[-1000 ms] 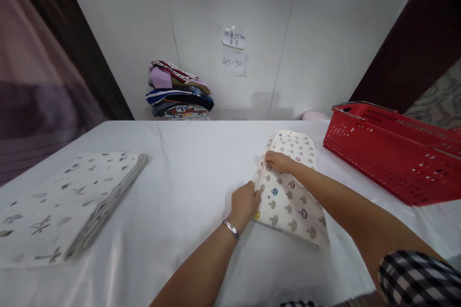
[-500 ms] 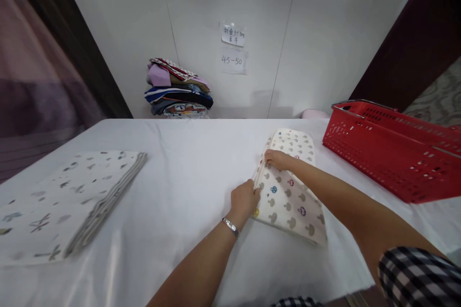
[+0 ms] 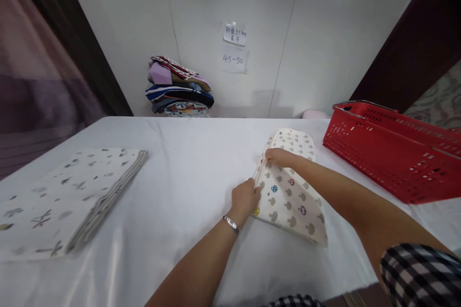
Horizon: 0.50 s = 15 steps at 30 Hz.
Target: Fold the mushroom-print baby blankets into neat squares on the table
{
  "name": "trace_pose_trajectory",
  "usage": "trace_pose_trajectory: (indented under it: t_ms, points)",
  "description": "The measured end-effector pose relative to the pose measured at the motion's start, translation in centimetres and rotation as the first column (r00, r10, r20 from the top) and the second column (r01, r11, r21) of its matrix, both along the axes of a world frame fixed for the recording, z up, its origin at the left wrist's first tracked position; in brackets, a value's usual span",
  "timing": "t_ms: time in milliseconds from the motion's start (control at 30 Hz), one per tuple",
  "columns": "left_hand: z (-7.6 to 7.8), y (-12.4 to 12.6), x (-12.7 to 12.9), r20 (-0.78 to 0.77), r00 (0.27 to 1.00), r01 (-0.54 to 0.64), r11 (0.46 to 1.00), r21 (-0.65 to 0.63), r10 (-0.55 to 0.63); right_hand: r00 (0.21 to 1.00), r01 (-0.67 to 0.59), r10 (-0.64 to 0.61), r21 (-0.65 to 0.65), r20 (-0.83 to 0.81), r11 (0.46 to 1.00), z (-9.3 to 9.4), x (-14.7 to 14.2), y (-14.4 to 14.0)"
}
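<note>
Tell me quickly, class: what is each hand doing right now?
Left hand: closed, pinching the left edge of the mushroom-print cloth.
Right hand: fingers curled on the same edge, farther up.

2 hands, 2 folded cloths, 1 red basket, 1 clothes pile, 2 wall notes.

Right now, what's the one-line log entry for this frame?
left hand: pinching cloth edge | right hand: pinching same edge farther back | cloth: folded, flat on table | basket: right of cloth

Open tablecloth left of both hands; red basket probably blocks right.
</note>
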<state>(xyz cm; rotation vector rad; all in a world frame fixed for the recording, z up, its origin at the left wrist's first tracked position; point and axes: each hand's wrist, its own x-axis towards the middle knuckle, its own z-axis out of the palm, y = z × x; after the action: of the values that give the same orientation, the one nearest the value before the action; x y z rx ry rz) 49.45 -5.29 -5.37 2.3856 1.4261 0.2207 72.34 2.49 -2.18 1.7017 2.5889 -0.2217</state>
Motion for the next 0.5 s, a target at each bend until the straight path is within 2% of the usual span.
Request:
trace_pose_trajectory:
  t_ms: [300, 500]
  points:
    - [0.24, -0.17, -0.19, 0.001, 1.000, 0.005, 1.000, -0.010, -0.005, 0.996, 0.028, -0.034, -0.065, -0.082, 0.997, 0.55, -0.25, -0.94]
    - [0.41, -0.22, -0.34, 0.018, 0.996, 0.091, 0.995, 0.029, -0.091, 0.997, 0.065, -0.068, -0.082, -0.038, 0.995, -0.13, -0.12, -0.11]
